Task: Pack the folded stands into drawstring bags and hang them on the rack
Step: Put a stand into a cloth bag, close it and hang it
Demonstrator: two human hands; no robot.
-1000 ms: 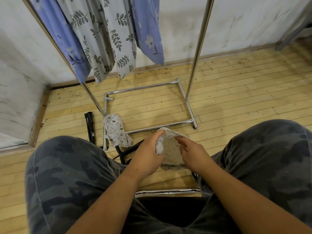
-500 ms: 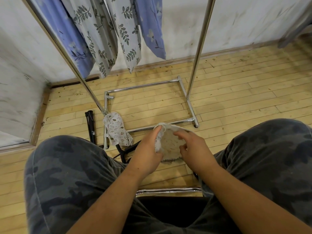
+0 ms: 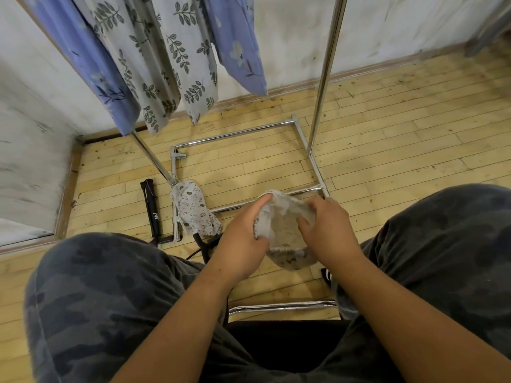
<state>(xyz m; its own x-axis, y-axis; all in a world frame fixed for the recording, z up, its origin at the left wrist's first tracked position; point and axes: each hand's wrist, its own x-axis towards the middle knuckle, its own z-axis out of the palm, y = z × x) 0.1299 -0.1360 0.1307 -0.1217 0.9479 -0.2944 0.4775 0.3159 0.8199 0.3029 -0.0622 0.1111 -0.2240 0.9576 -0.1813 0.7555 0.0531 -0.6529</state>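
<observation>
- Two hands on one drawstring bag (image 3: 284, 236). The left hand (image 3: 243, 239) pinches the left rim with the thumb lying along the edge. The right hand (image 3: 329, 233) grips the right rim, fingers curled over it into the mouth.
- The bag is held off the floor (image 3: 387, 150) between the knees, with its mouth turned up and partly spread. The body hangs limp below the hands and looks empty (the inside is not clearly shown).
- Step in hand, as I judge it: opening the mouth ready for loading. Neither hand holds a stand.
- One black folded stand (image 3: 150, 208) lies on the floor just left of the rack's base.
- A second stand (image 3: 204, 244), also dark, lies closer, partly hidden behind the left hand.
- A second bag (image 3: 193, 211), printed, lies slumped over the rack's base rail, between the two stands.
- The rack (image 3: 323, 78) is chrome tube. Blue and leaf-print hanging cloths (image 3: 166, 64) drape from above (probably bags already hung, though their tops are out of frame).
- The next move calls for one hand to let go and fetch a stand while the other keeps the rim open.
- The second stand is the nearest, just beside the left hand, so the right hand would have to hold the mouth wide alone.
- The stand should go in end-first. The cord is then drawn shut and the bag hung.
</observation>
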